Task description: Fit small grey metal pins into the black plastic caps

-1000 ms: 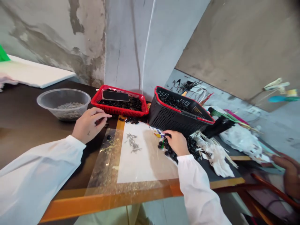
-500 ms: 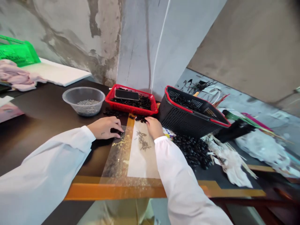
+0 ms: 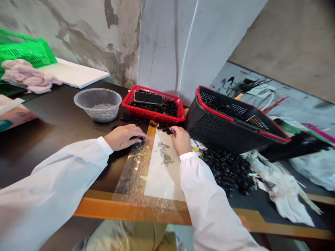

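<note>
My left hand [image 3: 126, 136] rests low over the dark table, thumb and fingers bent together at the edge of a clear plastic sheet [image 3: 131, 170]. Dark bits show under its fingertips, too small to make out. My right hand [image 3: 181, 140] pinches at a cluster of small black round pieces [image 3: 164, 128], and one seems to be between its fingertips. That cluster lies at the far end of a white paper strip [image 3: 159, 181]. Several thin grey pins or sticks [image 3: 165, 153] are scattered on the paper, left of my right hand.
A clear bowl [image 3: 98, 104] holds more thin grey pieces. Behind my hands, a red basket [image 3: 154, 114] holds black pieces and a phone [image 3: 148, 98]. A tall black basket [image 3: 222, 129] stands at right, beside a black heap [image 3: 230, 170] and white scraps [image 3: 285, 191].
The view has shifted, so most things sit further right. My left thumb and fingers have come closer together. My right hand stays by the black cluster, its fingertips pinched closer.
</note>
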Available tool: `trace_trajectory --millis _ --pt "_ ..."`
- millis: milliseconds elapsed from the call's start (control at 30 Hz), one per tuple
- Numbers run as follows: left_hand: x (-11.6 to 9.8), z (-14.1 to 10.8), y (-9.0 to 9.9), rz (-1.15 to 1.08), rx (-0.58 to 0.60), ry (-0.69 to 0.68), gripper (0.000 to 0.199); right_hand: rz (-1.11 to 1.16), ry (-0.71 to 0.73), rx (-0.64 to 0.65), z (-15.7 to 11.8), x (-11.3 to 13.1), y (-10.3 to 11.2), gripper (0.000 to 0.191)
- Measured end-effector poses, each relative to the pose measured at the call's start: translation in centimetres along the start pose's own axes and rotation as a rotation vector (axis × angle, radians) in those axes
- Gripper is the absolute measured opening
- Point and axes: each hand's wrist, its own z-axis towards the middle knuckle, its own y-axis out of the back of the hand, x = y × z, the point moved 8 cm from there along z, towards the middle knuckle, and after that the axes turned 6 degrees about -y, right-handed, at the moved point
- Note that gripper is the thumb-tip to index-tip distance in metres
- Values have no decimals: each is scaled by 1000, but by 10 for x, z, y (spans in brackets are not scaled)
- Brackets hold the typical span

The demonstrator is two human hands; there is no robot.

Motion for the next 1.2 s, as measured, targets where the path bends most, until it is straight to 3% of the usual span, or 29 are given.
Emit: trace_trajectory --millis 133,333,500,733,900,1067,1200 --pt "-6 1 1 58 -16 -1 29 88 -29 -10 -3 -3 1 43" --pt "-4 1 6 85 -77 46 28 165 31 -4 -6 12 0 25" --pt "-5 3 1 62 -72 28 29 157 90 -15 -10 26 2 14" --pt "-35 13 1 146 -212 -18 21 188 142 42 -15 42 -5 21" --pt "-52 26 -20 182 -127 78 24 236 179 46 -17 51 -8 21" --pt "-58 30 -36 94 -41 75 15 584 21 102 -16 42 -15 18" --pt "-49 24 -20 -29 -185 139 12 948 -128 208 -16 36 -28 19"
